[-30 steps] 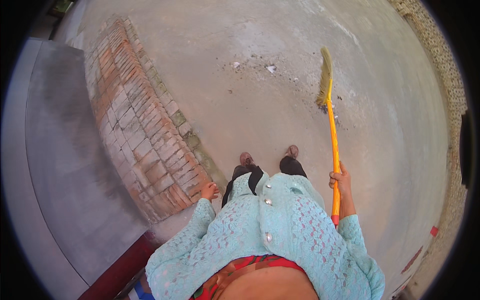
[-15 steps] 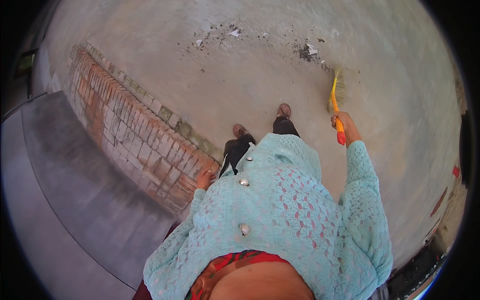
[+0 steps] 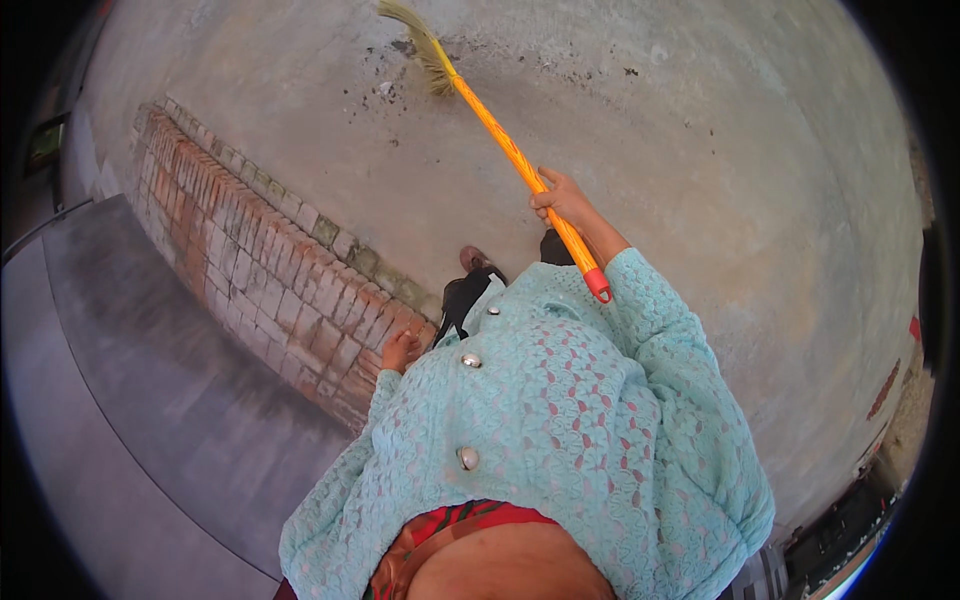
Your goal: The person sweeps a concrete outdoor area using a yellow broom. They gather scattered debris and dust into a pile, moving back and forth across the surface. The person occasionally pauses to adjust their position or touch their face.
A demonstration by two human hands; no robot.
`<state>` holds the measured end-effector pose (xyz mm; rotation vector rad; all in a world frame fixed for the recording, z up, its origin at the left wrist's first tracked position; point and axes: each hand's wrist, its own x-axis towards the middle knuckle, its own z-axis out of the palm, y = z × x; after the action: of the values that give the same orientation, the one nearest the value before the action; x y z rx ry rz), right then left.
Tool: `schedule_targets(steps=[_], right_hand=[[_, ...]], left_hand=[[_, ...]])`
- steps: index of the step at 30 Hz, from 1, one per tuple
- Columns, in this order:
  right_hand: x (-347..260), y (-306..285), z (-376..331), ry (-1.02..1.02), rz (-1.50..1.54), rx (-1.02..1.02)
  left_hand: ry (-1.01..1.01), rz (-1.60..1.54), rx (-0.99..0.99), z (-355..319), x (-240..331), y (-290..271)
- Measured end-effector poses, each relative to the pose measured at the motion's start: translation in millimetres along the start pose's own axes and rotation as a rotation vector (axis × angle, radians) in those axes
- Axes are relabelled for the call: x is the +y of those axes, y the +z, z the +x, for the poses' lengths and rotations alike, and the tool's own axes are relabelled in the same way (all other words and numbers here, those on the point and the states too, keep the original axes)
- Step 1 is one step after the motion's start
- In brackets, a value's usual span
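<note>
My right hand (image 3: 568, 203) is wrapped round the handle of a broom (image 3: 515, 160). The handle is yellow-orange with a red end cap that has a hanging hole, and it slants up to the left from my waist. Pale straw bristles fan out at the far end, over a patch of dark crumbs and small pale scraps (image 3: 384, 90) on the concrete floor. My left hand (image 3: 401, 350) hangs low at my left side, its fingers curled in, and I see nothing in it. Part of that hand is turned away from view.
A brick step (image 3: 260, 250) runs diagonally along my left, with a dark grey smooth slab (image 3: 170, 300) beyond it. Loose dark bits (image 3: 631, 72) are scattered on the concrete floor (image 3: 760, 200) ahead. My left shoe (image 3: 472, 257) stands near the bricks.
My right hand has swung the broom from the right across to the left and farther forward. The white scraps and much of the dark debris have shifted left or are covered by bristles.
</note>
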<state>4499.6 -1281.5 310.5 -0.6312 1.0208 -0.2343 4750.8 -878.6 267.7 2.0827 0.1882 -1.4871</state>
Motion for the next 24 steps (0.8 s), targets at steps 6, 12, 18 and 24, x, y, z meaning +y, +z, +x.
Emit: schedule_targets(steps=[6, 12, 18, 24], right_hand=[[-23, -22, -105, -0.098, -0.211, 0.128], [-2, -64, -130, 0.057, -0.194, 0.369], [33, -88, -29, 0.242, 0.059, 0.281], [2, -29, 37, 0.060, -0.027, 0.057]], left_hand=[[-0.006, -0.091, 0.009, -5, 34, 13], [-0.037, -0.049, -0.098, 5, 27, 18], [0.034, 0.030, -0.057, -14, 12, 13], [-0.039, 0.044, -0.058, -16, -9, -7]])
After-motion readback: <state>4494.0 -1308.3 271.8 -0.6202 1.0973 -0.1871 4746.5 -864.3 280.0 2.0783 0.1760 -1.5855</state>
